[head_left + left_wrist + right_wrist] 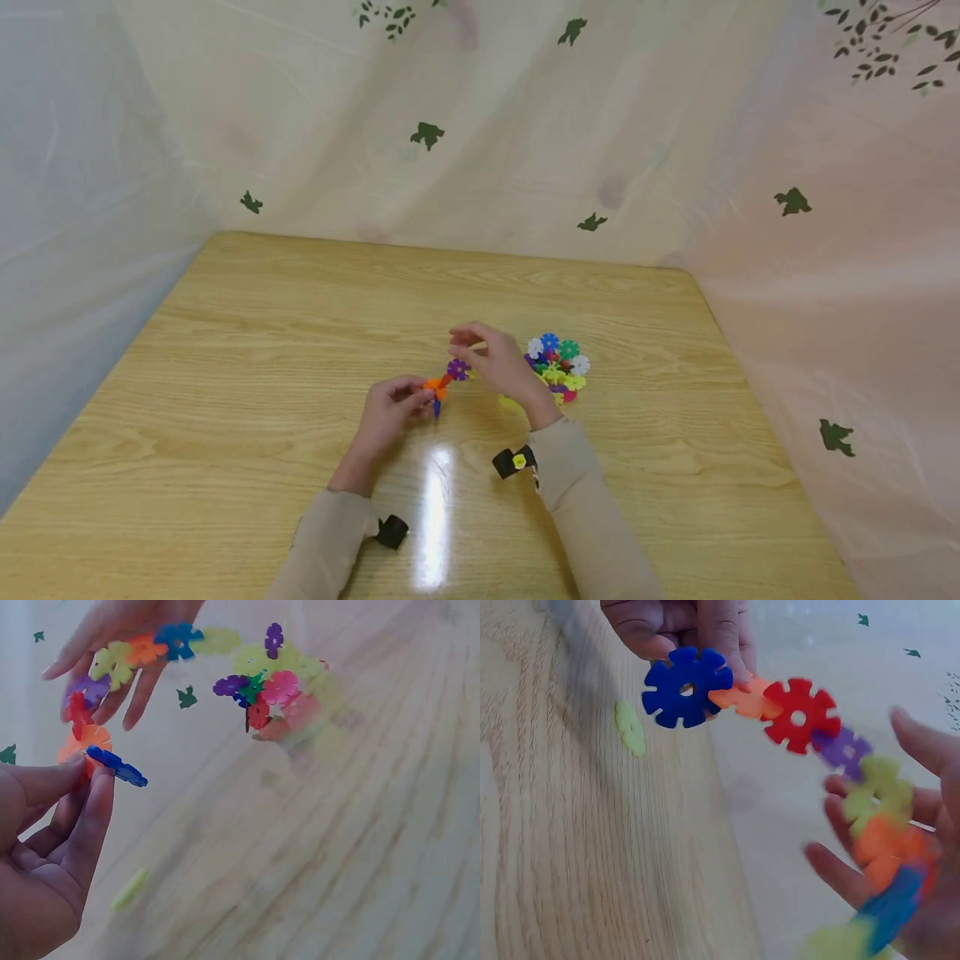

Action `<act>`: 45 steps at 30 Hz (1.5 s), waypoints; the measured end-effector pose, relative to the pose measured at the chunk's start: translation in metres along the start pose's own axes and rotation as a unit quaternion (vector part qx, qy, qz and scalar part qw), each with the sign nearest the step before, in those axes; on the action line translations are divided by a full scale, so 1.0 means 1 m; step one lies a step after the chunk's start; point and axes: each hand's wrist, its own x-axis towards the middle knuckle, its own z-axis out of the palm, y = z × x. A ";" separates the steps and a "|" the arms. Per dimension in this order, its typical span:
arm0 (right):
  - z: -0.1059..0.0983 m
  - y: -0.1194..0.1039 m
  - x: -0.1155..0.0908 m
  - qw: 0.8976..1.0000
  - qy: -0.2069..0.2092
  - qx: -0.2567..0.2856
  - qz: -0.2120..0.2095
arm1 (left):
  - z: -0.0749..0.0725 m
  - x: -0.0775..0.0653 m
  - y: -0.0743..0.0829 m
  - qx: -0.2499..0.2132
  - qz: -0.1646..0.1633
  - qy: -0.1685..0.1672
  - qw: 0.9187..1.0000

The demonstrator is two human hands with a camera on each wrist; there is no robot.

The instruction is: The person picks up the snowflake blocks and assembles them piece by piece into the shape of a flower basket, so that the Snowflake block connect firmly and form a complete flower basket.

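Note:
A chain of flower-shaped plastic discs runs between the two hands. My left hand (pixel 393 406) pinches its orange disc (pixel 91 741) between thumb and fingers. The blue end disc (pixel 688 688) sticks out beside those fingertips. Beyond the orange one come a red disc (pixel 801 717), a purple disc (pixel 458 369) and a yellow-green disc (pixel 877 795). Farther along are another orange disc (pixel 146 649), a blue disc (pixel 178 641) and a blurred yellow disc (pixel 217 640). My right hand (pixel 498 362) is beside this far part, fingers spread and uncurled; whether it touches the chain is unclear.
A pile of loose coloured discs (pixel 555 367) lies on the wooden table (pixel 300 317), right of the right hand. One yellow-green disc (pixel 630 729) lies apart on the tabletop. Pale curtains with leaf prints (pixel 427 135) hang behind and beside the table.

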 end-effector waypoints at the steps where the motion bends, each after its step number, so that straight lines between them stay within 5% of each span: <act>1: 0.000 0.000 0.000 1.000 0.024 0.010 -0.001 | -0.001 0.000 0.000 -0.011 -0.007 0.008 1.000; 5: -0.001 0.004 -0.003 0.997 0.066 0.039 0.001 | -0.007 0.003 0.002 -0.043 -0.021 0.047 0.998; 13: 0.005 0.012 -0.009 0.997 0.054 0.046 0.015 | -0.023 0.005 0.005 -0.095 -0.029 0.103 0.990; 29: 0.013 0.015 -0.008 0.997 0.064 0.034 0.031 | -0.031 0.002 0.004 -0.080 -0.004 0.052 0.995; 33: 0.019 0.019 -0.005 0.993 0.067 0.090 0.034 | -0.038 0.001 0.005 -0.070 -0.007 0.062 0.996; 38: 0.034 0.027 0.003 0.974 0.080 0.192 0.087 | -0.051 0.000 0.008 -0.078 0.003 0.109 0.991; 41: 0.045 0.029 0.009 0.981 0.056 0.129 0.135 | -0.059 0.000 0.009 -0.089 0.012 0.137 0.986; 45: 0.061 0.020 0.016 0.992 -0.004 -0.022 0.121 | -0.067 -0.001 0.011 -0.102 0.017 0.158 0.982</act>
